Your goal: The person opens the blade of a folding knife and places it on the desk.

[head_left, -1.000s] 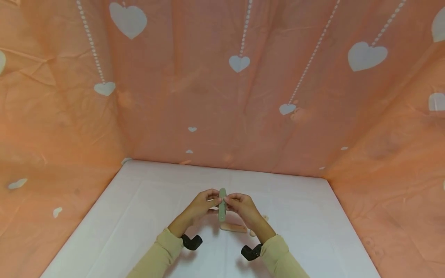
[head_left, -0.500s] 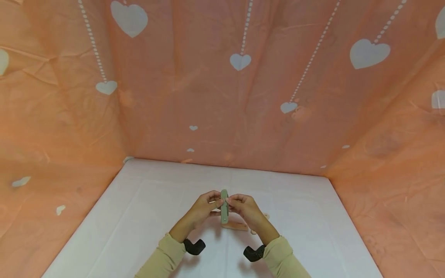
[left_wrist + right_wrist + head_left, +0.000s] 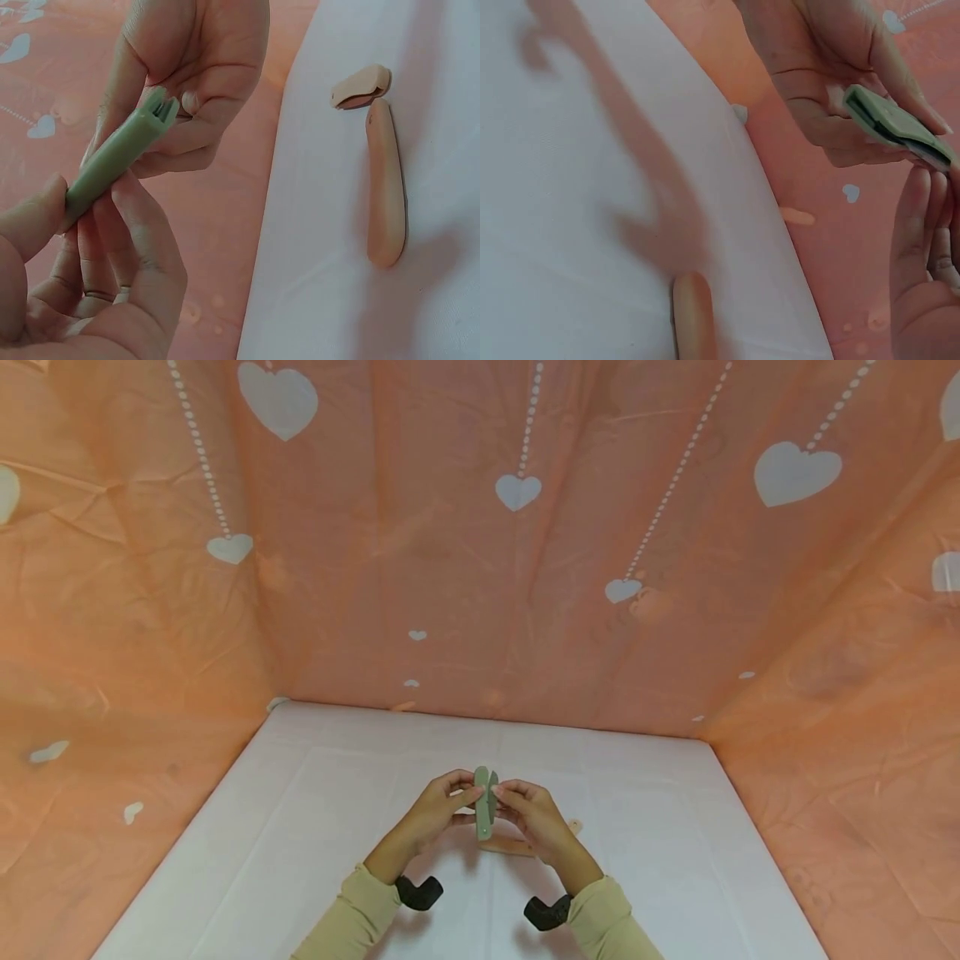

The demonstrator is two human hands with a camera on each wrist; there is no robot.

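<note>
Green slim piece [image 3: 482,810], slit along one edge, held up in left hand [image 3: 438,808], thumb and fingers pinching its left side; right hand [image 3: 534,814] pinches its right side; long peach piece [image 3: 385,187] lies below the hands, small peach piece [image 3: 363,84] near its end, on the right hand's side; white table [image 3: 337,785] under both peach pieces; orange heart-print cloth [image 3: 450,568] beyond the hands.

The white table [image 3: 300,827] leaves passage left of the hands [image 3: 437,808]; a long peach piece [image 3: 385,187] obstructs beneath.
</note>
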